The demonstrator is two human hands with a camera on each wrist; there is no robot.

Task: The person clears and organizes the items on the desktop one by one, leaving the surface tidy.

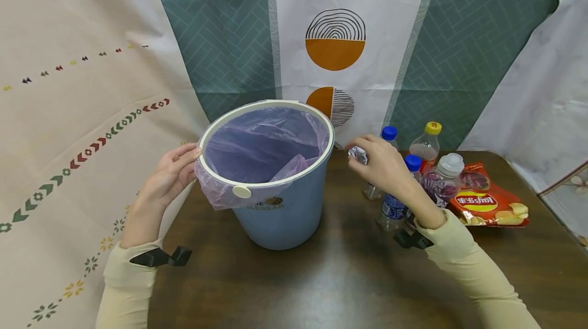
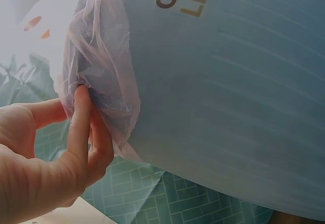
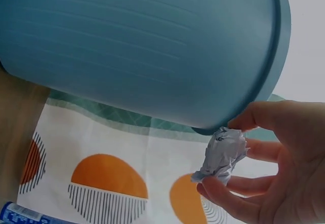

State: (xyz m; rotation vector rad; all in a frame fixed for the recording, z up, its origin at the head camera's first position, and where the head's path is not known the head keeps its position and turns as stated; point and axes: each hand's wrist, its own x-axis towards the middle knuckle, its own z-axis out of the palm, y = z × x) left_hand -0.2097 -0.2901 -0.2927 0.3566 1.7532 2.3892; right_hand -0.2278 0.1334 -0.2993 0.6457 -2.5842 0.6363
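A blue trash bin [image 1: 289, 217] with a cream rim stands upright on the table, lined with a pink plastic bag [image 1: 298, 166] folded over the rim. My left hand [image 1: 167, 178] pinches the rim and bag at the bin's left side. In the left wrist view, fingers [image 2: 78, 127] press on the bag's outer fold. To the right of the bin, my right hand [image 1: 381, 163] holds a crumpled ball of paper [image 3: 222, 155] between thumb and fingers. The paper ball is raised above the table, apart from the bin's opening.
Several plastic bottles stand right of the bin, among them a blue-capped bottle [image 1: 392, 211], a yellow-capped bottle [image 1: 424, 148] and a white-capped bottle [image 1: 447, 173]. A red chip bag [image 1: 487, 199] lies beyond them on the brown table [image 1: 321, 288]. Patterned cloth [image 1: 220, 23] hangs behind.
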